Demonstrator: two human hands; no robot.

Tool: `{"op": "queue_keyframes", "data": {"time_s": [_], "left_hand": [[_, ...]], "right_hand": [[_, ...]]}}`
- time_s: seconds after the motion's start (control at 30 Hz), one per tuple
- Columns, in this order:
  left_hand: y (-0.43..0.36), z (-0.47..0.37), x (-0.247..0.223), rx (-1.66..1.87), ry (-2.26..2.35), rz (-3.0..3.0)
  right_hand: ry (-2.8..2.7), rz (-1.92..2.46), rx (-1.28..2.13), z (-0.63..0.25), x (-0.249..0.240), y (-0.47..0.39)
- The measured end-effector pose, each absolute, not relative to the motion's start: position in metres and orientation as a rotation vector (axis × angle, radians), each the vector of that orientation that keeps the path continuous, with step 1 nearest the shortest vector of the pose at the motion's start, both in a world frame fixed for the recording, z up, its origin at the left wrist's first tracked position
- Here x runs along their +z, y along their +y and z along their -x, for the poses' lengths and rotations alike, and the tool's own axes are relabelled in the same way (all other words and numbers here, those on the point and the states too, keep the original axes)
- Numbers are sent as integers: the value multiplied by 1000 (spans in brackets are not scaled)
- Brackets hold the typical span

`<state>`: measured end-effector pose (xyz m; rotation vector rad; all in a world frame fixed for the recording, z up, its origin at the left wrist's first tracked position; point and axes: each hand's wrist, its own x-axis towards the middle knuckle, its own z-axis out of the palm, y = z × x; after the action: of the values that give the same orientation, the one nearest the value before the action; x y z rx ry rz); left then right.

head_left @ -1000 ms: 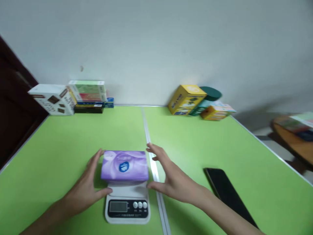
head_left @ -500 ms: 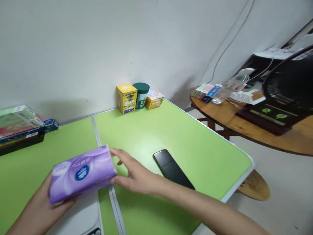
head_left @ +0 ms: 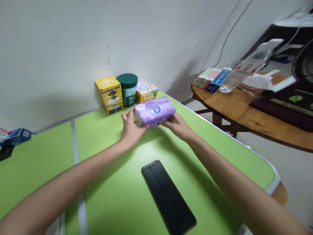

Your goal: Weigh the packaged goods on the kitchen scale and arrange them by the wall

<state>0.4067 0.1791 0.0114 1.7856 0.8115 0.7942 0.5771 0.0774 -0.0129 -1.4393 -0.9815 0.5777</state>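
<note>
A purple pack of tissues (head_left: 165, 107) with a round blue logo is held between both hands, just above the far part of the green table (head_left: 117, 189). My left hand (head_left: 133, 129) grips its left end, and my right hand (head_left: 177, 125) is closed on its right end from below. Right behind the pack stand a yellow box (head_left: 110, 96), a jar with a dark green lid (head_left: 128, 91) and a small orange-and-white box (head_left: 148, 93). Nearer to me, a black smartphone (head_left: 168, 195) lies flat between my forearms.
Blue and other boxes (head_left: 19, 137) lie at the table's far left. To the right, a wooden table (head_left: 230, 112) bears small boxes (head_left: 212, 78), a clear plastic bottle (head_left: 246, 70), a white perforated item (head_left: 259, 81) and a dark fan (head_left: 306, 65). The wall rises behind.
Both hands have carried the tissue pack from the left front to the far right, near the yellow box and jar. My right hand now grips its right end. The view has shifted right.
</note>
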Motion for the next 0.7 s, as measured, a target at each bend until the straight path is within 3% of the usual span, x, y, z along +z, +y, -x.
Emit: {"op": "queue_keyframes", "data": {"time_s": [0.23, 0.47, 0.7], "left_hand": [[211, -511, -24, 852, 951, -1811], [233, -525, -53, 801, 919, -1932], [228, -533, -59, 759, 922, -2049]], "right_hand": [[-745, 1498, 505, -653, -40, 150], [-728, 1506, 457, -669, -62, 182], [-845, 1739, 51, -687, -87, 186]]}}
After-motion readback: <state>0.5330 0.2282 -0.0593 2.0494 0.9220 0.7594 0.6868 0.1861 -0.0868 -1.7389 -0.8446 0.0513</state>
